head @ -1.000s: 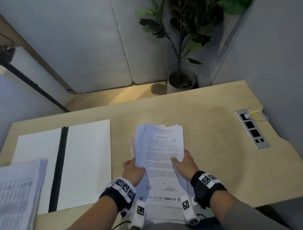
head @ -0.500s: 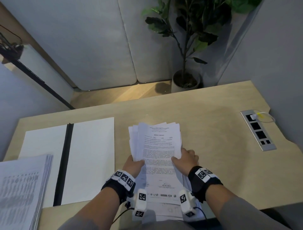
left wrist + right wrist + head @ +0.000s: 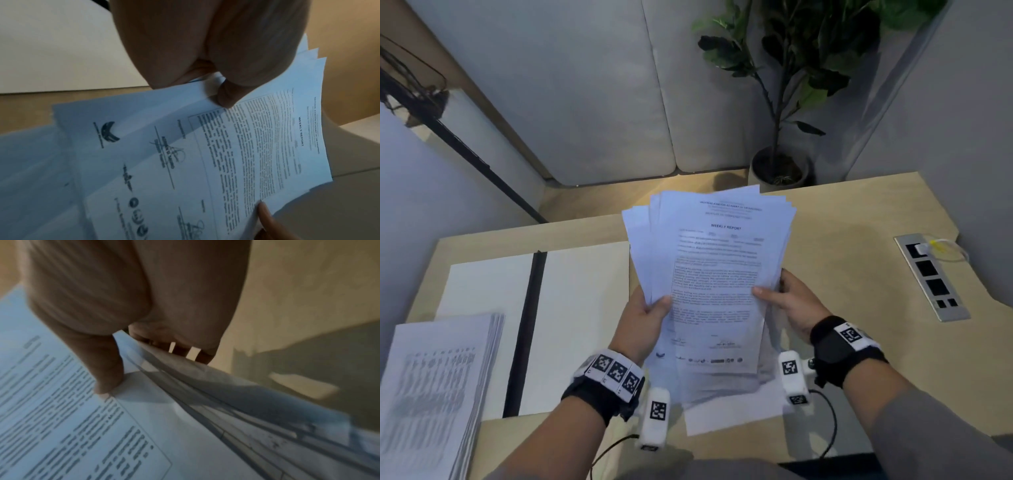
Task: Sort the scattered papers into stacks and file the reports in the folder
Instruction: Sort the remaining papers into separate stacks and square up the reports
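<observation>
A loose, fanned bundle of weekly reports [image 3: 712, 274] is lifted off the desk, its top sheet headed "WEEKLY REPORT". My left hand [image 3: 643, 315] pinches its left edge, thumb on top and fingers beneath. My right hand [image 3: 787, 301] pinches the right edge the same way. The left wrist view shows the left thumb [image 3: 226, 95] on the reports [image 3: 246, 146]; the right wrist view shows the right thumb [image 3: 107, 373] on the reports [image 3: 82, 426]. One sheet [image 3: 732, 414] still lies on the desk below. An open white folder [image 3: 578, 325] with a black spine lies to the left.
A stack of table-printed papers [image 3: 438, 394] sits at the desk's near left corner, overlapping the folder. A socket panel [image 3: 931, 277] with a plugged cable is set into the wooden desk [image 3: 859, 240] at the right. A potted plant [image 3: 780, 168] stands behind the desk.
Both hands have raised the report bundle from flat on the desk up into the air, with thumbs now on top and fingers under the edges. One sheet stayed on the desk.
</observation>
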`<state>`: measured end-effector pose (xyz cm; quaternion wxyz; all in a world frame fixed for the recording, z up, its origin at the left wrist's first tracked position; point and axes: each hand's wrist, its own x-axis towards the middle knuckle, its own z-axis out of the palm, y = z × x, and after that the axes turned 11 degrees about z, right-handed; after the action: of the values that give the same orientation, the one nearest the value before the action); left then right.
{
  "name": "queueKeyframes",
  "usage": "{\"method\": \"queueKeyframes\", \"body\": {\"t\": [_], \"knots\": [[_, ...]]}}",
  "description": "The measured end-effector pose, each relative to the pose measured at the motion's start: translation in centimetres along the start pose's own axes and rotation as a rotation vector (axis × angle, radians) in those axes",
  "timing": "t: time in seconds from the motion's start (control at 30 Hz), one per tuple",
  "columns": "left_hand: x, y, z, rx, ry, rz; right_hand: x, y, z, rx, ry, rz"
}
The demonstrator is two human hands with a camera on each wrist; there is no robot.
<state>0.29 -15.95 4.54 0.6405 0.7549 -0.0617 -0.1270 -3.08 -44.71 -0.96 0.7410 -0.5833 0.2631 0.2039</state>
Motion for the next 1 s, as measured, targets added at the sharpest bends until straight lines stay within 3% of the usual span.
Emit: {"method": "queueKeyframes", "body": {"t": [0.1, 0.2, 0.43, 0.57, 0.73, 0.8, 0.87, 1.0], "knots": [[0.9, 2.0, -0.8, 0.024, 0.107, 0.115, -1.2, -3.6, 1.2, -0.046, 0.115, -0.15], [1.7, 4.0, -1.4, 0.049, 0.189, 0.242, -3.2, -6.6, 3.4, -0.021, 0.104, -0.286], [0.1, 3.7, -1.5, -0.034, 0.267, 0.175, -8.2, -6.8, 6.4, -0.03, 0.123, -0.387], [-1.3, 0.8, -1.9, -0.063, 0.1, 0.013, -7.6, -3.9, 4.5, -0.14, 0.131, -0.22], [-1.3, -5.4, 1.6, 0.222, -0.092, -0.375, -1.8, 2.8, 2.2, -0.624, 0.147, 0.148], [-0.8, -7.4, 2.9, 0.286, -0.106, -0.496, -0.4, 4.4, 2.7, -0.785, 0.208, 0.286], [-0.4, -8.3, 4.2, 0.377, -0.093, -0.531, 0.1, 5.2, 3.5, -0.884, 0.385, 0.407], [0.1, -8.3, 5.9, 0.4, 0.03, -0.593, 0.4, 5.9, 5.3, -0.856, 0.47, 0.435]]}}
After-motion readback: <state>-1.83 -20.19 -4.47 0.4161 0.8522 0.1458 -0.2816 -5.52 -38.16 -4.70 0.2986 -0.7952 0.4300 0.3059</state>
